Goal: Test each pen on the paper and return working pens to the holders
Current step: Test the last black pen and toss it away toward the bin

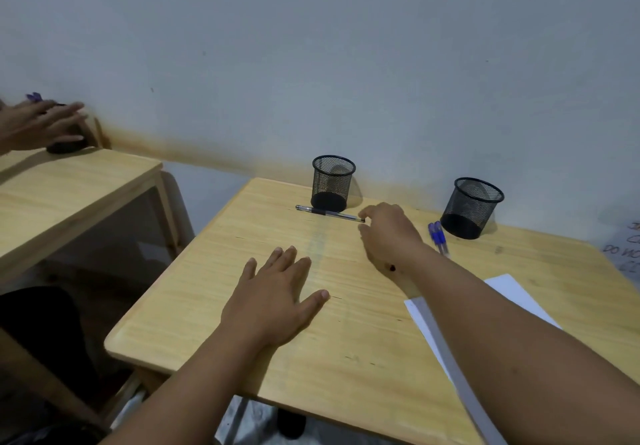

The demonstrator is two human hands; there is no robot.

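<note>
On the pale wooden desk [346, 333] a slim pen [329, 213] lies flat, running roughly from 9 to 3 o'clock. Its barrel is clear, with a dark grip band near the middle and a dark end at the right. It lies just in front of the left mesh holder [331, 183], a black wire cup standing upright at 12 o'clock on the desk.

The right hand [389, 233] reaches across to the pen's right end, fingers curled, fingertips pinching or touching that end; the pen is flat on the wood. The left hand [277, 297] rests palm down at the desk's centre, fingers straight and spread, holding nothing.

A second black mesh holder [472, 207] stands at about 2 o'clock. Just beside it, toward 8 o'clock from its base, lie two pens with blue caps [438, 238], side by side, partly hidden by the right forearm. A white sheet of paper [512, 294] lies at 4 o'clock, under that forearm.

At 10 o'clock, on a neighbouring desk [69, 184], another person's hand [41, 125] rests on a dark object.
</note>
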